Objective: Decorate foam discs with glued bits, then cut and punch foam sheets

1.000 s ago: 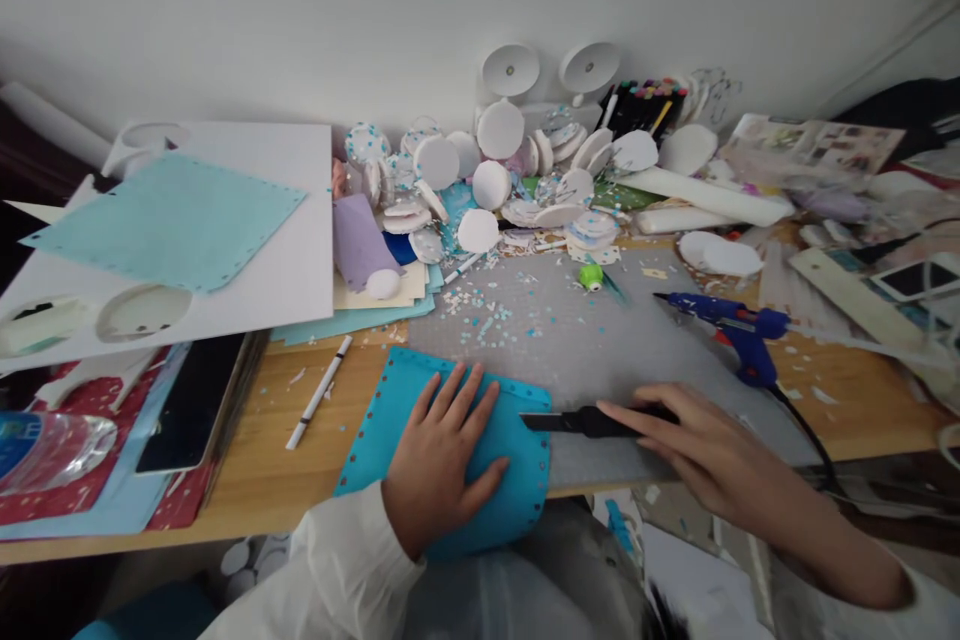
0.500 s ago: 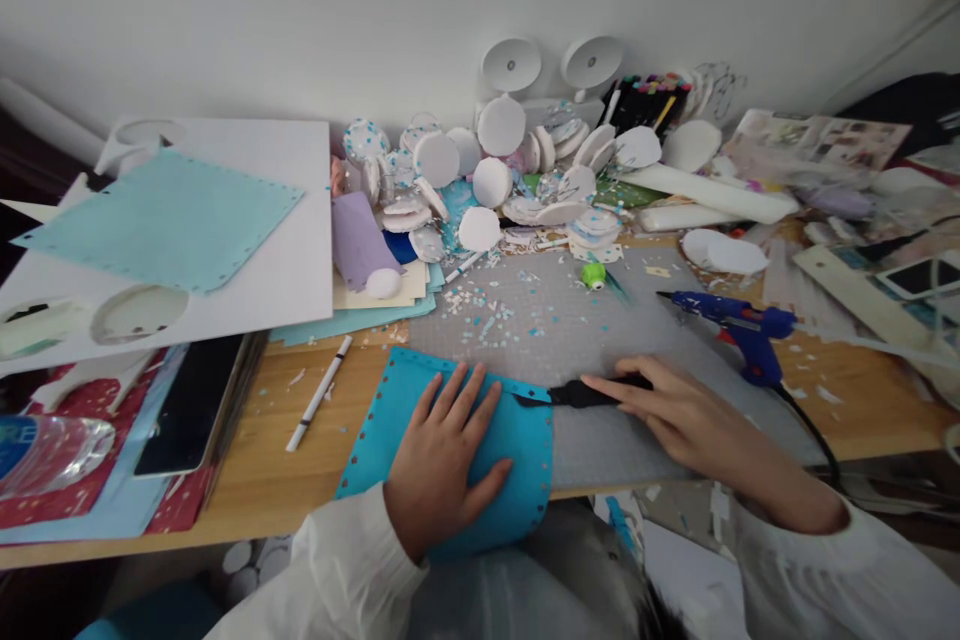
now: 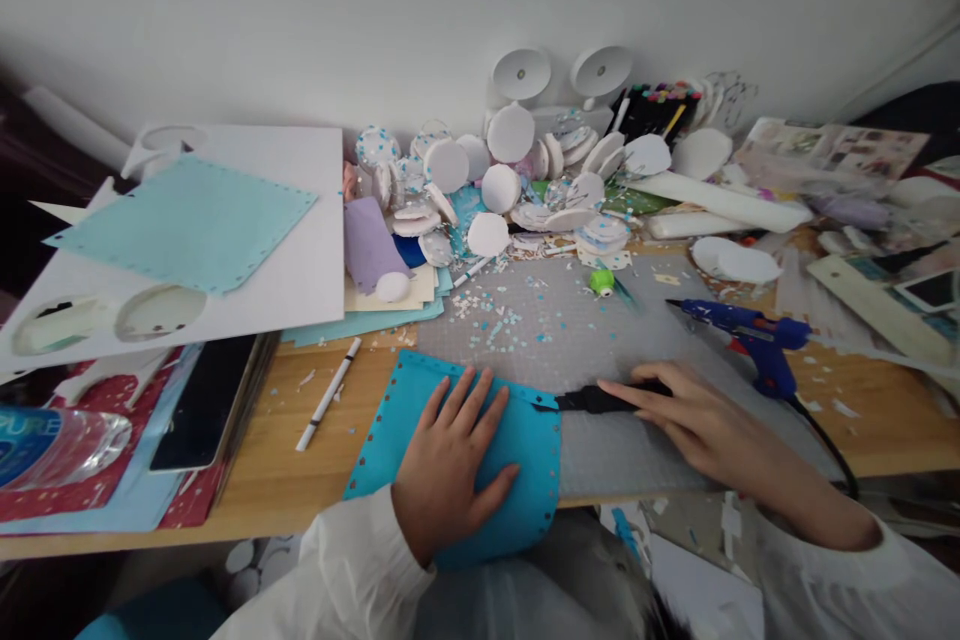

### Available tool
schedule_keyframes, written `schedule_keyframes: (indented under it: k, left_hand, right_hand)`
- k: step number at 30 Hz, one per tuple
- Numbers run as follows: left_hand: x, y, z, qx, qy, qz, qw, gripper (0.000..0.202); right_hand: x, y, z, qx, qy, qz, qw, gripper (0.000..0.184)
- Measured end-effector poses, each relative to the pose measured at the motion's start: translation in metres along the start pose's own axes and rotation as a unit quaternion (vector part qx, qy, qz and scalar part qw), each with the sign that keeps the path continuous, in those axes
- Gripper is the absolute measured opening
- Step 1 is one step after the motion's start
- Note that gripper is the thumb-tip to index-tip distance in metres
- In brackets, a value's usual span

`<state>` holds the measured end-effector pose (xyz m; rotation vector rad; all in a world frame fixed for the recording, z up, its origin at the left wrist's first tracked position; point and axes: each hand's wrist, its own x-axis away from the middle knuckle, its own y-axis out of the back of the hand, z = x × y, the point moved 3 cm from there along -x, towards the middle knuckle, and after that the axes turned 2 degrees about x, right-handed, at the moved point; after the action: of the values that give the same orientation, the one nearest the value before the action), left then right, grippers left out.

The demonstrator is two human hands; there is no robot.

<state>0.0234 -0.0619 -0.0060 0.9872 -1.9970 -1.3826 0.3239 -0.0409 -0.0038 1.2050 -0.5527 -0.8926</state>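
A bright blue sheet (image 3: 382,430) with a row of small holes along its edges lies at the table's front edge, its lower part hanging past it. My left hand (image 3: 457,460) rests flat on the sheet with the fingers spread. In my right hand (image 3: 682,420) is a black utility knife (image 3: 592,400), the index finger stretched along its top. Its narrow dark tip points left and meets the sheet's upper right corner; how far it goes in is hard to make out. The grey cutting mat (image 3: 630,450) lies under the knife.
A blue glue gun (image 3: 750,325) with a black cord lies on the right. White discs (image 3: 487,235) are heaped along the wall. A white marker (image 3: 328,395), a phone (image 3: 202,410) and a water bottle (image 3: 60,445) are on the left. Punched bits (image 3: 495,320) litter the mat.
The whole view has shifted slightly, so everything sits a little farther right and lower. The black tip shows less over the sheet than before; my left hand stays flat on it.
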Motion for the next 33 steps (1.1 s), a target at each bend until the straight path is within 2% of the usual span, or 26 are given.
schedule_keyframes:
  k: [5,10,21,27,33]
  left_hand:
    - [0.000,0.000,0.001,-0.001,-0.003,-0.005,1.000,0.071]
    - [0.000,0.000,0.000,-0.003,-0.006,-0.006,1.000,0.071]
    - [0.000,0.000,0.001,0.012,-0.008,-0.014,1.000,0.071]
    - [0.001,0.000,0.000,0.006,-0.007,-0.010,1.000,0.072]
    - [0.001,0.001,0.000,0.005,-0.006,-0.009,1.000,0.071]
  right_hand:
    - [0.002,-0.001,-0.001,0.001,0.004,0.004,1.000,0.051]
    - [-0.009,-0.004,0.010,0.007,0.007,0.012,1.000,0.057]
    - [-0.013,-0.002,0.013,0.004,0.007,-0.002,1.000,0.057]
    - [-0.012,0.001,0.009,0.000,0.006,0.001,1.000,0.049]
    - [-0.019,-0.002,0.013,0.000,0.012,0.002,1.000,0.058]
